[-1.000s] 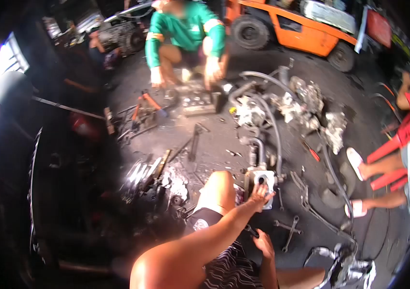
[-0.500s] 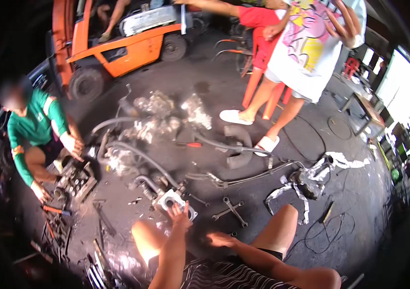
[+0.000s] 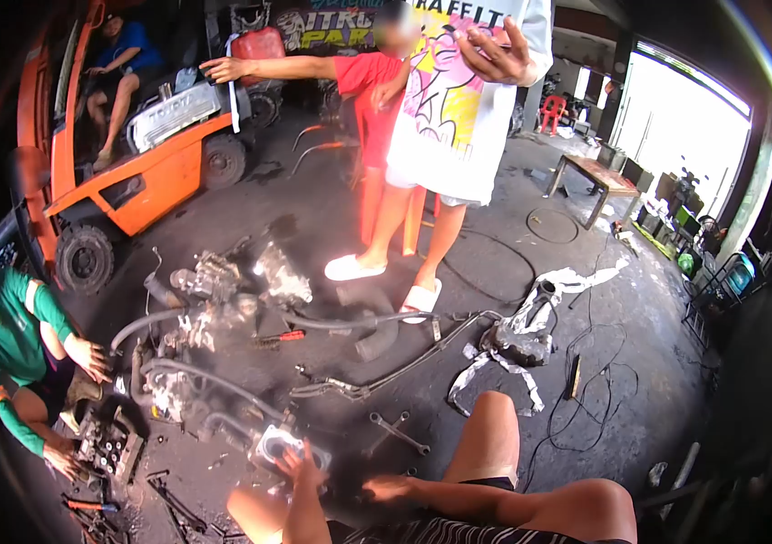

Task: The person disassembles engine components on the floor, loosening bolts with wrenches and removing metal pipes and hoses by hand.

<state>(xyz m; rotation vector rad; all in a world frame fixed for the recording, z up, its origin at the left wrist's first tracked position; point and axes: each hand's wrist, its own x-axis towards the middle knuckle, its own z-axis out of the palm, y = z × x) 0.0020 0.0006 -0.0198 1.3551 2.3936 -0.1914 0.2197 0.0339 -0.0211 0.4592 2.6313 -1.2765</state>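
- Your left hand (image 3: 302, 468): fingers spread over the pale flange of the metal housing (image 3: 268, 444), likely to steady it; nothing seems pinched.
- Housing sits low on the floor (image 3: 658, 326), ahead of your left knee, far from the floor's edge at the bright doorway (image 3: 685, 118).
- Your right hand (image 3: 388, 488): blurred, between your knees; cannot tell if it pinches anything.
- Crossed wrenches (image 3: 402, 435) lie just beyond that hand, probably laid there for reach.
- Ribbed hose (image 3: 223, 389) runs toward the housing; whether it joins, cannot tell.
- Co-worker in green (image 3: 19, 317) crouches to your left, both hands by a dark casting (image 3: 109, 449).
- Floor dark, stained, strewn with parts. Orange forklift (image 3: 168, 177) toward its far left side; low table (image 3: 599, 172) nearer the doorway.
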